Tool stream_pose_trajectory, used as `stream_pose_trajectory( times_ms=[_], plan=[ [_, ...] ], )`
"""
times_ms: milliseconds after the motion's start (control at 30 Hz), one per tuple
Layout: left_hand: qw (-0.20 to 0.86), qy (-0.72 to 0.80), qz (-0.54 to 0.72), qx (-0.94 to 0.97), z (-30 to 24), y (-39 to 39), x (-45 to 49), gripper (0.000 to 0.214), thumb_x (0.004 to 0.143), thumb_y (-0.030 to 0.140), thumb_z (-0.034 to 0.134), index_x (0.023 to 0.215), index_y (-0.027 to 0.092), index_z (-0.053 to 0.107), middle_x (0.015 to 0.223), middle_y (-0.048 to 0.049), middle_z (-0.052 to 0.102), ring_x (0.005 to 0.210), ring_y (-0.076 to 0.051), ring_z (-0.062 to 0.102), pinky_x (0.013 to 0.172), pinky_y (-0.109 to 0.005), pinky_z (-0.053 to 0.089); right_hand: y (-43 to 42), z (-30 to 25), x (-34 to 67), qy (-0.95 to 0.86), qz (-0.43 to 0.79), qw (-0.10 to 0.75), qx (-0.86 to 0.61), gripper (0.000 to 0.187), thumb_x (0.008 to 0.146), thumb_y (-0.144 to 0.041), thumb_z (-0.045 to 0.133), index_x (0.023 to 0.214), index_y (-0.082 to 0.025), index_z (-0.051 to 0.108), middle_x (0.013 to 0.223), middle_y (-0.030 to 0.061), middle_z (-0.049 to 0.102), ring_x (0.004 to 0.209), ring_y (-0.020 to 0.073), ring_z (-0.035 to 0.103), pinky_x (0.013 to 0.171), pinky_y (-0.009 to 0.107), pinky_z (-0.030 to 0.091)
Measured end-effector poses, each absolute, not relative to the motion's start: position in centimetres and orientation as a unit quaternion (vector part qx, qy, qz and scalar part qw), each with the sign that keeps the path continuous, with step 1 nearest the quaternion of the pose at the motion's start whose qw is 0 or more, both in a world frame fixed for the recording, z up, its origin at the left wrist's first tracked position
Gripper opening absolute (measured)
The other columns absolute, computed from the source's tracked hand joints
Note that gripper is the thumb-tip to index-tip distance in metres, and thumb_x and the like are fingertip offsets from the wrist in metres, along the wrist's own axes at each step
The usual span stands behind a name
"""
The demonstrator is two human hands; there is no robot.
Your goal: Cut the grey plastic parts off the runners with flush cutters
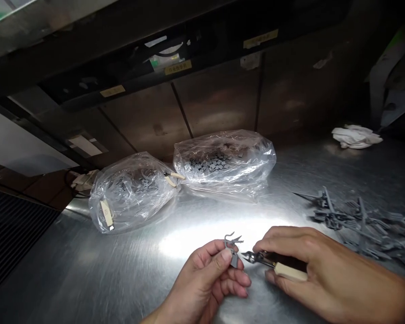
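My left hand (209, 274) pinches a small grey plastic part (234, 258) between thumb and fingers; thin curled branches stick up from it. Just to its right, my right hand (310, 265) is wrapped round a pair of side cutters (276, 265) with cream handles. Their dark metal jaws point left at the part, close beside it with a slight gap. Farther right lies a heap of grey plastic sprues (361, 225), partly behind my right hand.
Two clear plastic bags with small grey pieces, a left bag (135, 193) and a right bag (222, 162), stand at the back of the metal table (128, 265). Another cream-handled tool (173, 177) and a cutter knife (106, 213) lie at the left bag. A white cloth (356, 136) is back right.
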State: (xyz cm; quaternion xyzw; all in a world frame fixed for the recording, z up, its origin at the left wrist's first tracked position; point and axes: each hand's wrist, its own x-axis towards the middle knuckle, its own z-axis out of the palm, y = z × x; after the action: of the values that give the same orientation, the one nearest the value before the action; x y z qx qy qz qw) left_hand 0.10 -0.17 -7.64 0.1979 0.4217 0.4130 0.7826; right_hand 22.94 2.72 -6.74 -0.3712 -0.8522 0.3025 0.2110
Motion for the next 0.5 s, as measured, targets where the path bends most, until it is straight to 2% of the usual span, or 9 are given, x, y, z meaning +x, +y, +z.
stream_pose_trajectory(
  times_ms=[167,333,500],
  plan=[
    [0.779,0.428,0.408,0.207,-7.50,-0.24,0.02,0.023,0.078,0.026,0.089,0.087,0.008,0.077,0.077,-0.0051,0.070,0.063,-0.010,0.066,0.059,-0.020,0.058,2.71,-6.02,22.66,-0.833,0.370,0.113,-0.395,0.019,0.090,-0.020,0.059,0.101,-0.031,0.070,0.106,-0.0021,0.072,0.098,0.0182,0.068,0.088,0.031,0.051],
    [0.788,0.423,0.395,0.207,-7.37,-0.44,0.10,0.021,0.078,0.024,0.089,0.089,0.009,0.079,0.072,-0.0063,0.070,0.065,-0.010,0.065,0.063,-0.020,0.058,2.61,-6.16,22.81,-0.826,0.374,0.106,-0.408,0.016,0.089,-0.020,0.059,0.096,-0.030,0.069,0.108,-0.0020,0.071,0.101,0.0193,0.066,0.089,0.032,0.049],
    [0.791,0.420,0.396,0.203,-7.55,-0.41,0.12,0.022,0.076,0.020,0.090,0.092,0.008,0.080,0.071,-0.0057,0.071,0.063,-0.010,0.066,0.061,-0.019,0.057,2.70,-6.14,22.89,-0.828,0.383,0.112,-0.394,0.028,0.087,-0.015,0.060,0.106,-0.033,0.071,0.104,-0.0055,0.072,0.097,0.0159,0.066,0.087,0.028,0.048]
  ],
)
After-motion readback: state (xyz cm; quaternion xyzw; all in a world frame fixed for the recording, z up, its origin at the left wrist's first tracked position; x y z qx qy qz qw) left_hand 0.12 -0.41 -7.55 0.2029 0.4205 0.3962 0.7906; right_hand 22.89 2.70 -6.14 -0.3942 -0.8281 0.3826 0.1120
